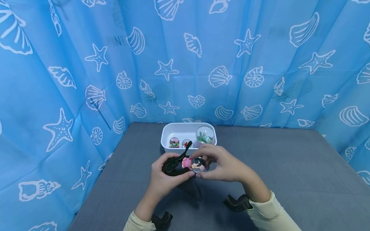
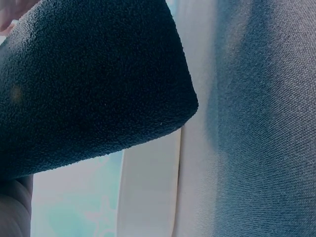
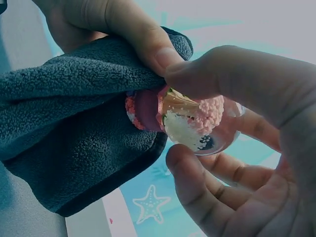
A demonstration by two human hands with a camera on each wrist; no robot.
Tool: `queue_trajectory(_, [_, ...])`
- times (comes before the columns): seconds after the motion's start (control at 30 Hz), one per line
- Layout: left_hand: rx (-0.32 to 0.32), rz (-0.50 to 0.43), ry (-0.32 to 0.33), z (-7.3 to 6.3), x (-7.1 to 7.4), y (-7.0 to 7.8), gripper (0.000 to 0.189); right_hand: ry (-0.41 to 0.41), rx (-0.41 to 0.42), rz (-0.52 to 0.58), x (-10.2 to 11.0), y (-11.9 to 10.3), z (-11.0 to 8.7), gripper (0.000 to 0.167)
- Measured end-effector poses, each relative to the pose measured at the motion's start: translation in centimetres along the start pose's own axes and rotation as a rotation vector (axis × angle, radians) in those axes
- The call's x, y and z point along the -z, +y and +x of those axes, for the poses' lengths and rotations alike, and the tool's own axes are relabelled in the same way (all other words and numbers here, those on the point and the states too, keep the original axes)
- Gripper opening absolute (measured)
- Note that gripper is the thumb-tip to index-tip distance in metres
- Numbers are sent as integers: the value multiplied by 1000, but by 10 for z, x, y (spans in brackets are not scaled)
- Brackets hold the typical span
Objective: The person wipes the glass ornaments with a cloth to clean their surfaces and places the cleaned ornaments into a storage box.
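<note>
My left hand grips a dark fleecy cloth that hangs in folds below it. Against the cloth lies a small snow globe on its side, its pink base towards the left hand. The thumb and fingers of my right hand pinch the clear glass ball, which holds pale pink clusters and white grains. In the right wrist view the left thumb presses the cloth close by the base. Only the cloth's dark back fills much of the left wrist view, covering the globe there.
Just beyond the hands stands a white oblong bin. In it are two small snow globes and a larger one with green figures. A grey table spreads around, and a blue shell-print curtain hangs behind.
</note>
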State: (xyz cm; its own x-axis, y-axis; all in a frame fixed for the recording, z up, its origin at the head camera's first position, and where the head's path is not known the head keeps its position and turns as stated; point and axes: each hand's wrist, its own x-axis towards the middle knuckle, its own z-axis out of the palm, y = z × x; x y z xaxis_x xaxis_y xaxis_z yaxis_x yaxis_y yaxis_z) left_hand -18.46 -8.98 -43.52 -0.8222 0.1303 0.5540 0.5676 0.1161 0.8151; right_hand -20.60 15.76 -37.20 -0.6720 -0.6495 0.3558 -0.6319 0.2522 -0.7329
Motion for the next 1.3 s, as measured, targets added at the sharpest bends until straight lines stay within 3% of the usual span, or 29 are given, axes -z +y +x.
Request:
queue_trajectory(0.23, [16, -11, -4, 0, 0, -1, 55, 43, -13, 29, 0, 0, 0, 43])
queue_trajectory(0.47, [53, 3, 1, -1, 2, 0, 56, 33, -45, 31, -2, -3, 2, 35])
queue_trajectory(0.67, [69, 8, 8, -2, 2, 1, 57, 2, -98, 27, -3, -6, 4, 27])
queue_trajectory(0.93, [89, -4, -18, -3, 1, 2, 58, -61, -153, 119, -3, -5, 4, 25])
queue_trajectory(1.13, [64, -4, -39, -3, 0, 2, 56, -94, -174, 176, -4, -3, 4, 16])
queue_trajectory(1.3, [53, -12, -59, -3, -2, 1, 54, -114, -202, 204, -3, -4, 4, 20])
